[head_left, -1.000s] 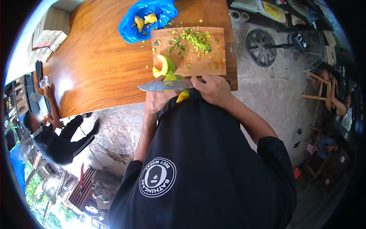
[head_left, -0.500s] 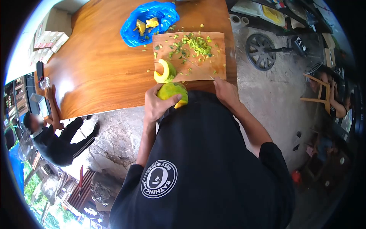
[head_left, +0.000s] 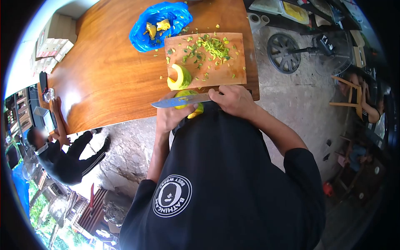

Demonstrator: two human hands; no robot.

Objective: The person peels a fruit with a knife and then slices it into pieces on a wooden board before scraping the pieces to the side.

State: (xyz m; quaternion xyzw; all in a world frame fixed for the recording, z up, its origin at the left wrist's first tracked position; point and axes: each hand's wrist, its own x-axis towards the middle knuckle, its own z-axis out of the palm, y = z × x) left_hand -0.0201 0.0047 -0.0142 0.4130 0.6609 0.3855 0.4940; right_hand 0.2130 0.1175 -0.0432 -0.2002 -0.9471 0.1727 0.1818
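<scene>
My left hand is wrapped round a piece of green-skinned pumpkin at the table's front edge, close to my body. A knife lies across that piece, its blade pointing left and partly covering it. Its handle is closed inside my right hand. Just beyond, a curved, partly peeled pumpkin piece with yellow flesh rests on the left front corner of the wooden cutting board. Green peelings are heaped and scattered over the board.
Behind the board, a blue plastic bag holds yellow pumpkin scraps. Peel bits dot the wooden table. A person sits at the left end. A fan stands on the floor to the right.
My right hand has swung left from the board's front right corner, bringing the knife over the held pumpkin piece. My left hand keeps its hold in nearly the same place.
</scene>
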